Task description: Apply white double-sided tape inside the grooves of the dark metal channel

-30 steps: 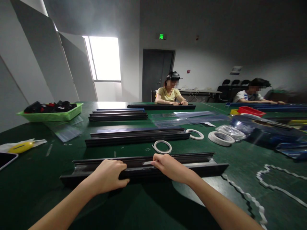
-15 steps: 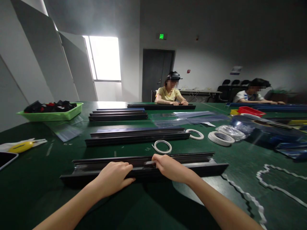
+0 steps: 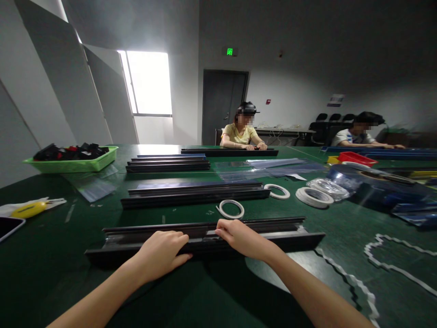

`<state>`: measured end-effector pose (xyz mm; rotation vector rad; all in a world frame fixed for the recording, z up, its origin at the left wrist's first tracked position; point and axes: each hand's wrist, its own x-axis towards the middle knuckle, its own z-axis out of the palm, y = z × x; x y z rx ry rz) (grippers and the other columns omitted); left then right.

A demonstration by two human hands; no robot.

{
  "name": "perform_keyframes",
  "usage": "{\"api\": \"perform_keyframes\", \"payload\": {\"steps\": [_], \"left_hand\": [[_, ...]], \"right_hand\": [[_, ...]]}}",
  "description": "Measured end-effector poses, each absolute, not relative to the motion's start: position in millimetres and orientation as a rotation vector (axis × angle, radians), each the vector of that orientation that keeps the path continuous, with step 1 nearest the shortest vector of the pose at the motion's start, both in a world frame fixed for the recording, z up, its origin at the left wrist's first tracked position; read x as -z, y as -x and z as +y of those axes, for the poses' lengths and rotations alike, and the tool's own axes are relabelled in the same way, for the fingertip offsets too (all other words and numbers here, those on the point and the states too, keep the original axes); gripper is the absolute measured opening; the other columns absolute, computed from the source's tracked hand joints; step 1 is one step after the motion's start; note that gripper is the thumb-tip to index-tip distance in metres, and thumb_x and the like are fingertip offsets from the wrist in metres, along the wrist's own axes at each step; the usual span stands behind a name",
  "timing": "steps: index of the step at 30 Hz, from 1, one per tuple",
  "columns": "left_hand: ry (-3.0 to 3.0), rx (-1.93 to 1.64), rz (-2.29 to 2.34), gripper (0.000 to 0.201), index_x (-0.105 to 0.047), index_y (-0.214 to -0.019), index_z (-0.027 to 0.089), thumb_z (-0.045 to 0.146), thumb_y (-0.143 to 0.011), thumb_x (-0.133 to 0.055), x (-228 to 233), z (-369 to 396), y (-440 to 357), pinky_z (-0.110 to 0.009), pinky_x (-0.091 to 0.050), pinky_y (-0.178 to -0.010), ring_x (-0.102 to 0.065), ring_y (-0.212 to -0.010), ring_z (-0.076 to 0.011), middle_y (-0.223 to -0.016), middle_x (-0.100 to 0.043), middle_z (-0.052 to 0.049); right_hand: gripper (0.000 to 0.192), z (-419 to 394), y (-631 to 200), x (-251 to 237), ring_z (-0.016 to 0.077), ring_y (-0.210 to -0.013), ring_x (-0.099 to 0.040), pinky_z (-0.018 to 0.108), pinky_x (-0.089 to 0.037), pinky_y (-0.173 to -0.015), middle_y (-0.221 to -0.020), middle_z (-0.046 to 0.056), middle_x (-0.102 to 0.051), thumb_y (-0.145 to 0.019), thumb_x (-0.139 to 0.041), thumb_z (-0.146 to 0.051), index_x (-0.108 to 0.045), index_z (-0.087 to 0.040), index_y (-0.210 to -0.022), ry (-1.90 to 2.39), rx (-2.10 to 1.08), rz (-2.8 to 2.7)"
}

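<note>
Both hands rest on the long black rail (image 3: 205, 239) lying across the green worktop (image 3: 61, 255) nearest the person: the left hand (image 3: 160, 253) lies flat, fingers spread open over it, while the right hand (image 3: 239, 237) curls, its grip pinching the rail's upper edge. A white tape ring (image 3: 231, 209) lies just beyond.

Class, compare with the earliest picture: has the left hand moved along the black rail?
Yes. The left hand slid right along the black rail, toward the tape ring.
</note>
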<state>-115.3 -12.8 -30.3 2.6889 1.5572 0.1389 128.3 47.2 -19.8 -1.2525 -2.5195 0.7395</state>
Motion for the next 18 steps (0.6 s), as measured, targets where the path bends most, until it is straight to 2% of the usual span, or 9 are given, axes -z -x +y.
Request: {"api": "perform_keyframes", "payload": {"steps": [6, 13, 18], "left_hand": [[-2.69, -0.128, 1.565, 0.026, -0.058, -0.088, 0.022, 0.045, -0.086, -0.045, 30.4, -13.2, 114.9, -0.03, -0.045, -0.069, -0.063, -0.083, -0.0223, -0.091, -0.067, -0.003], [-2.695, -0.134, 1.557, 0.027, -0.057, -0.09, 0.022, 0.045, -0.087, -0.044, 30.0, -12.8, 115.4, -0.03, -0.045, -0.07, -0.063, -0.085, -0.0221, -0.092, -0.067, -0.003], [-2.694, -0.15, 1.558, 0.026, -0.057, -0.089, 0.023, 0.045, -0.086, -0.044, 30.5, -13.1, 115.3, -0.031, -0.045, -0.07, -0.063, -0.085, -0.0224, -0.093, -0.067, -0.003]], "right_hand": [[0.028, 45.7, -128.1, 18.5, 0.0128, -0.063, -0.05, 0.023, -0.029, -0.055, -0.074, 0.004, -0.061, -0.092, -0.037, -0.033, -0.057, -0.017, -0.082, 1.281, -0.677, -2.558], [0.021, 46.3, -128.6, 19.3, 0.0131, -0.066, -0.053, 0.023, -0.03, -0.057, -0.078, 0.004, -0.062, -0.088, -0.039, -0.024, -0.058, -0.017, -0.088, 1.291, -0.677, -2.568], [0.022, 49.5, -128.8, 24.1, 0.0133, -0.067, -0.053, 0.022, -0.031, -0.058, -0.078, 0.004, -0.063, -0.089, -0.041, -0.031, -0.059, -0.018, -0.087, 1.256, -0.668, -2.531]]}}
